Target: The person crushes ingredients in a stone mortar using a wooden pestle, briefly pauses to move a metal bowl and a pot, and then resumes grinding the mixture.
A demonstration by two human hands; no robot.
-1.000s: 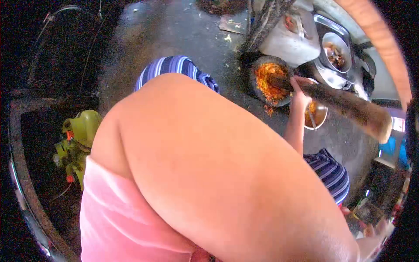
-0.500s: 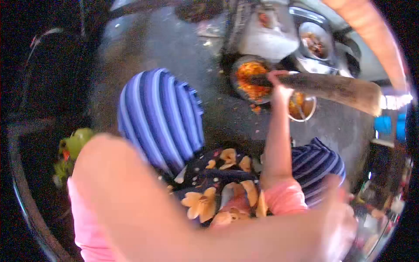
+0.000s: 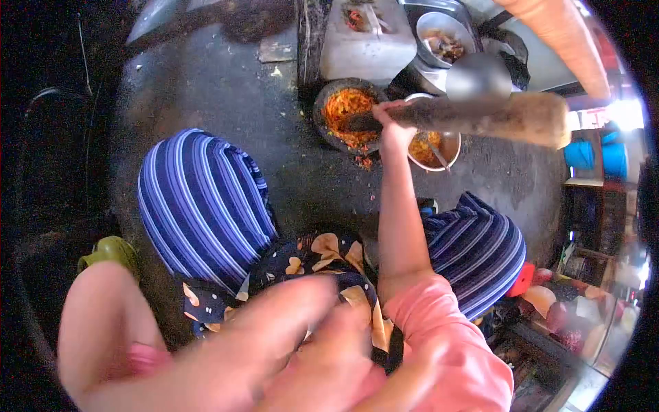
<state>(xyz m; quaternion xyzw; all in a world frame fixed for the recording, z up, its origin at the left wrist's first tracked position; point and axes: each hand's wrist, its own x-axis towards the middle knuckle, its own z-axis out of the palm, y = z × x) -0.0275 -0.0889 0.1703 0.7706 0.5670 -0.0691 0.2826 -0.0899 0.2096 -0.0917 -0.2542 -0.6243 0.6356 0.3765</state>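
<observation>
My right hand (image 3: 395, 123) is wrapped around the dark, narrow part of a long, thick wooden pestle (image 3: 494, 118), which is tilted well over to the right. Its lower end rests in a dark stone mortar (image 3: 322, 127) filled with coarse orange-red mash (image 3: 347, 110). Just right of the mortar, partly behind the wrist, is a white-rimmed bowl (image 3: 449, 147) of yellow-orange food with a spoon in it. Close to the camera, my left arm is bent across the pink shirt. My left hand (image 3: 302, 309) is smeared by motion, so its fingers are unclear.
Behind the mortar stand a pale metal box (image 3: 371, 44) and a bowl of dark pieces (image 3: 443, 41). A person's bare limb (image 3: 563, 44) enters at the upper right. Blue containers (image 3: 604, 158) are at the far right. Striped cloth covers my knees (image 3: 206, 199); spilled mash dots the floor.
My left forearm and hand have swung from the lower right to the lower middle. The camera has turned, shifting the scene left. My right hand keeps its grip on the pestle.
</observation>
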